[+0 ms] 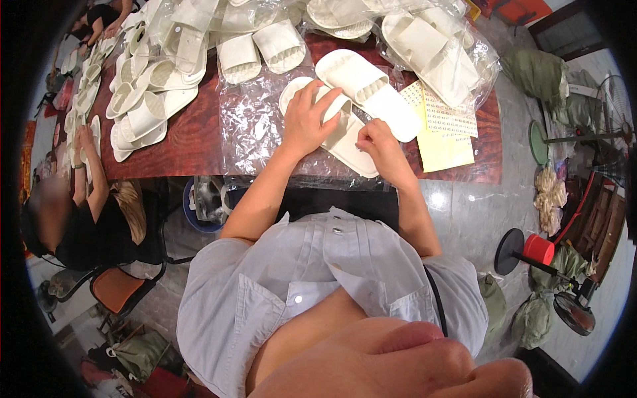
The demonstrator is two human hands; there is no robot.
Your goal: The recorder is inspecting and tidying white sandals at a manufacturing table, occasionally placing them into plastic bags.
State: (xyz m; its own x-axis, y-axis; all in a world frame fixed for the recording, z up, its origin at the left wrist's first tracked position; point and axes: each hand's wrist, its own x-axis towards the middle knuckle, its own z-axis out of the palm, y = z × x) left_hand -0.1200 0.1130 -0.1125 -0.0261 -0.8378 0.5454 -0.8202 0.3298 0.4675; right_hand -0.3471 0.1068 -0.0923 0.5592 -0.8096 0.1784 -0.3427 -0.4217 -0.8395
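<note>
A pair of cream slide slippers lies on clear plastic film at the near edge of a dark red table. My left hand [306, 121] rests on the strap and toe of the left slipper [350, 147], its fingers spread apart. Over the heel end of that slipper is my right hand [383, 147], with its fingers curled together; whatever they pinch, if anything, is too small to make out. The right slipper [391, 109] sits just beyond, touching or close beside the left one. Sheets of small printed stickers [451, 123] with a yellow sheet [446, 154] lie to the right.
Bagged slippers [434, 56] and another pair [280, 46] stand farther back. Loose slippers [142, 119] are piled on the left. A seated person [93, 219] works at the far left. Clear film [255, 132] covers part of the red tabletop [189, 149]. A blue bin [202, 215] stands below.
</note>
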